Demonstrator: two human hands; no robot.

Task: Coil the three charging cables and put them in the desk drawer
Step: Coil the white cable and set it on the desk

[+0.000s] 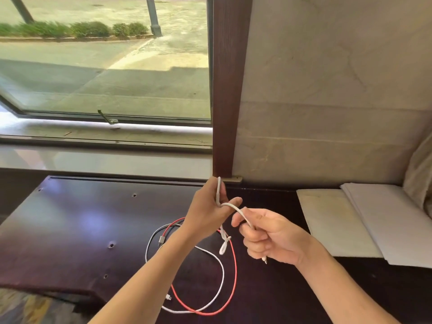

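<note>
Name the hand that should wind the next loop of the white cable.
Probably the right hand: it pinches the white cable's free run, while the left hand holds the loops already formed.

2 cables (pixel 222 277) lie looped on the desk (pixel 70 230), under both hands. A 3rd cable (pixel 236 210) runs between the left hand (pixel 205 213) and right hand (pixel 268 237). Papers (pixel 374 218), maybe 2 stacks, lie right.

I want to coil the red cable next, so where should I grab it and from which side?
Take the red cable on its right-hand arc, coming from above with the hand. That stretch lies bare on the desk; nearer the bottom the white cable crosses it, and the top runs under the left hand.
</note>
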